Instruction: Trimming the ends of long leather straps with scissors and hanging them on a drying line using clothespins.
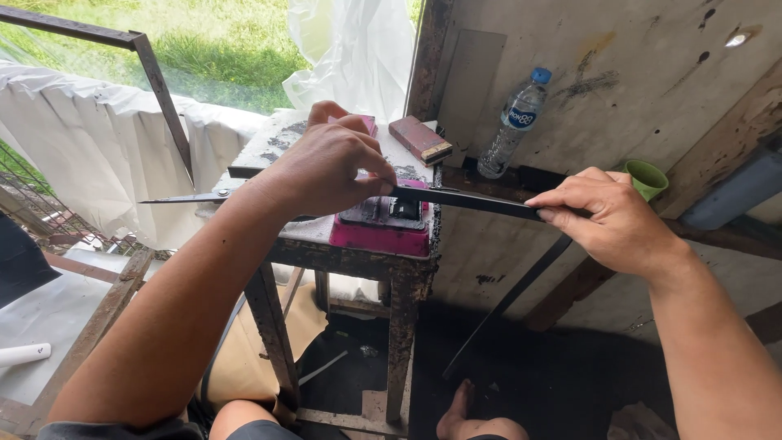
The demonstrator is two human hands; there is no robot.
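A long dark metal blade (468, 200) lies flat across a pink sharpening block (383, 232) on a rusty metal stand (403, 273). My left hand (326, 167) presses down on the blade over the block, fingers curled on it. Its pointed tip (175, 198) sticks out to the left. My right hand (607, 216) grips the blade's other end, out past the right side of the stand.
A brown rectangular block (419, 138) lies at the back of the stand. A clear plastic water bottle (513, 122) and a green cup (648, 178) rest on a ledge against the stained wall. A dark bar (509, 301) leans below. My bare foot (468, 415) is on the floor.
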